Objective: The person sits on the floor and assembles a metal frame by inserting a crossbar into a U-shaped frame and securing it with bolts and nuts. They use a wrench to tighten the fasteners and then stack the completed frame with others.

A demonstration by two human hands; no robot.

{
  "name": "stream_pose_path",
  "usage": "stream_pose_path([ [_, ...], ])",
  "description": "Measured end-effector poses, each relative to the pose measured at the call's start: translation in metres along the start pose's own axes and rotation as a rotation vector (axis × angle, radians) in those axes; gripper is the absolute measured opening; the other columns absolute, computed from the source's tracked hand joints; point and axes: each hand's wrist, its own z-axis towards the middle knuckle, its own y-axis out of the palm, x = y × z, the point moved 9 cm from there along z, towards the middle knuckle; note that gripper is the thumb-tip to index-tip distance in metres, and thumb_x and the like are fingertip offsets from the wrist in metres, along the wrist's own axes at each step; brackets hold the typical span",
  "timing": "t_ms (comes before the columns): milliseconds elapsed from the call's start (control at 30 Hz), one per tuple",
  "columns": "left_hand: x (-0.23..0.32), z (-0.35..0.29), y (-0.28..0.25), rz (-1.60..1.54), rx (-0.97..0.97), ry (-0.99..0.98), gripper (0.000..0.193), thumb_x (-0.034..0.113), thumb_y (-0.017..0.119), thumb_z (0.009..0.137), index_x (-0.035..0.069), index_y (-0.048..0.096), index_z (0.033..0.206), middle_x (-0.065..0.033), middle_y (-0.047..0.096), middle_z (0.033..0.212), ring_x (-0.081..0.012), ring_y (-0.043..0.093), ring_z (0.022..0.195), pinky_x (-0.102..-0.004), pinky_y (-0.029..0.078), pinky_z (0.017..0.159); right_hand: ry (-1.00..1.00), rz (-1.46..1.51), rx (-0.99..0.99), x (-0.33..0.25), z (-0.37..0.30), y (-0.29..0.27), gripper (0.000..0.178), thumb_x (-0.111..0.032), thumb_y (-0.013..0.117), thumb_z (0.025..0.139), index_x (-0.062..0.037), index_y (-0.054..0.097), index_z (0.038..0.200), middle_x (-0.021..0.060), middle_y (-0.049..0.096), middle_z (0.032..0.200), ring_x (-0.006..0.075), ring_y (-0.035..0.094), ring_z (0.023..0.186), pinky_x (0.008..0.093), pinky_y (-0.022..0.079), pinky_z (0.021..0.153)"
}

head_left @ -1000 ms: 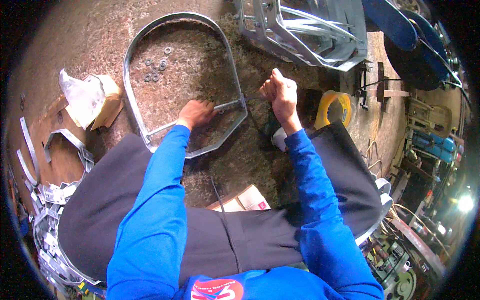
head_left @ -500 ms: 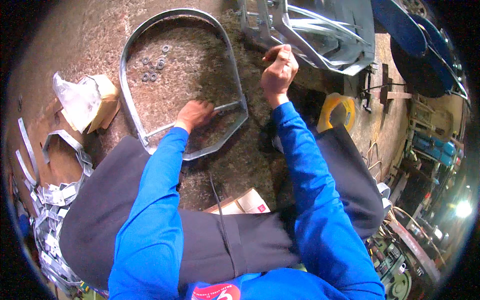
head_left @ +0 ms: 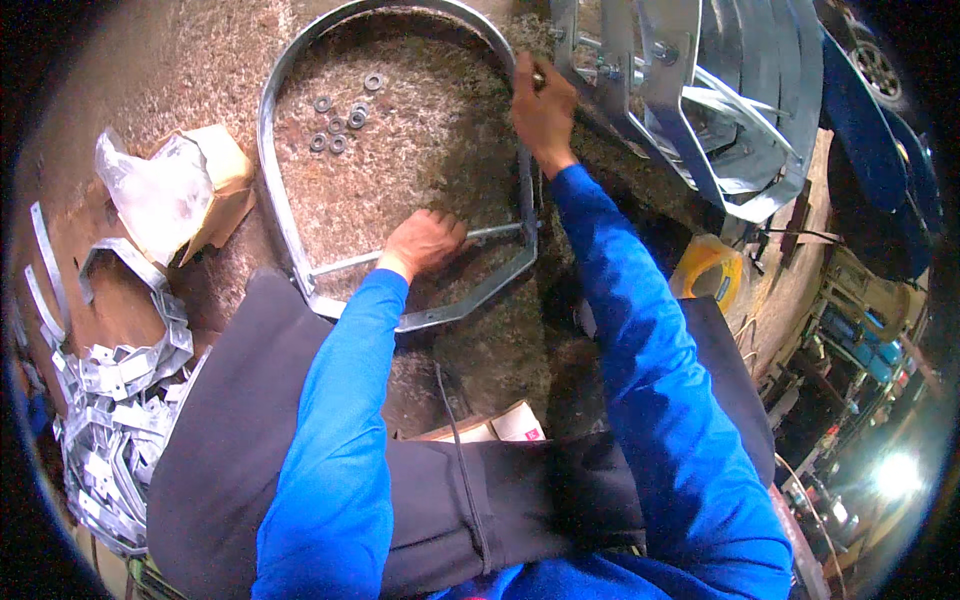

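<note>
A rounded flat-metal frame [head_left: 268, 150] lies on the ground in front of me, with a thin rod [head_left: 345, 264] running across its near part. My left hand [head_left: 425, 243] is closed round that rod, its knuckles up. At the frame's right side, my right hand [head_left: 543, 112] is curled shut beside the metal band. A small dark, roundish spot shows at its fingers, too small to name. Inside the frame lie several grey ring-shaped washers or nuts [head_left: 337, 125] in a loose group.
Similar metal frames [head_left: 690, 100] stand stacked at the far right, near blue panels [head_left: 865, 110]. A yellow ring-shaped item [head_left: 708, 272] lies by my right knee. Leftward are an open cardboard box [head_left: 228, 165] with clear plastic and a heap of bent metal strips [head_left: 120, 420].
My right hand has moved left, from near the stacked frames to the right side of the rounded frame. The left hand stays on the rod. The whole view has shifted slightly.
</note>
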Motion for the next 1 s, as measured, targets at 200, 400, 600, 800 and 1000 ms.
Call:
stream_pose_path([
  [200,-0.001,0.004,0.001,-0.040,0.054,0.026,0.017,0.025,0.050,0.081,0.008,0.056,0.083,-0.0098,0.059,0.080,-0.0261,0.061,0.077,-0.0363,0.049,0.066,0.158,0.292,0.100,-0.002,-0.017,-0.078,0.042,-0.036,0.044,0.093,0.0011,0.057,0.078,0.0034,0.043,0.056,0.0120,0.036,0.053,0.0305,0.034,0.050],
  [400,-0.001,0.009,-0.007,-0.011,-0.020,-0.045,0.030,0.036,0.050,0.085,0.007,0.057,0.078,-0.0106,0.061,0.079,-0.0277,0.061,0.077,-0.0385,0.050,0.066,0.218,0.459,0.182,-0.019,-0.067,-0.135,0.036,-0.028,0.041,0.095,-0.0037,0.046,0.068,-0.0040,0.035,0.057,0.0071,0.029,0.052,0.0265,0.026,0.045],
  [600,-0.001,0.009,-0.003,0.013,-0.042,-0.052,0.030,0.036,0.049,0.085,0.009,0.057,0.077,-0.0107,0.062,0.074,-0.0278,0.061,0.074,-0.0387,0.050,0.065,0.236,0.799,0.353,-0.011,-0.121,-0.169,0.038,-0.036,0.040,0.095,-0.0122,0.036,0.066,-0.0067,0.031,0.056,0.0026,0.029,0.047,0.0196,0.025,0.042],
  [800,0.004,0.005,-0.006,0.091,0.116,0.011,0.028,0.035,0.050,0.085,0.009,0.056,0.078,-0.0106,0.060,0.068,-0.0273,0.061,0.068,-0.0373,0.049,0.061,0.151,0.824,0.396,-0.011,-0.127,-0.175,0.040,-0.039,0.037,0.096,-0.0113,0.035,0.067,-0.0039,0.033,0.057,0.0048,0.031,0.050,0.0204,0.029,0.045],
  [1000,0.006,0.005,-0.008,0.056,0.099,0.013,0.029,0.035,0.049,0.086,0.008,0.055,0.077,-0.0113,0.060,0.069,-0.0288,0.060,0.069,-0.0389,0.049,0.062,0.071,0.692,0.360,-0.009,-0.131,-0.168,0.042,-0.039,0.036,0.096,-0.0097,0.035,0.066,-0.0022,0.035,0.056,0.0070,0.033,0.050,0.0226,0.031,0.046],
])
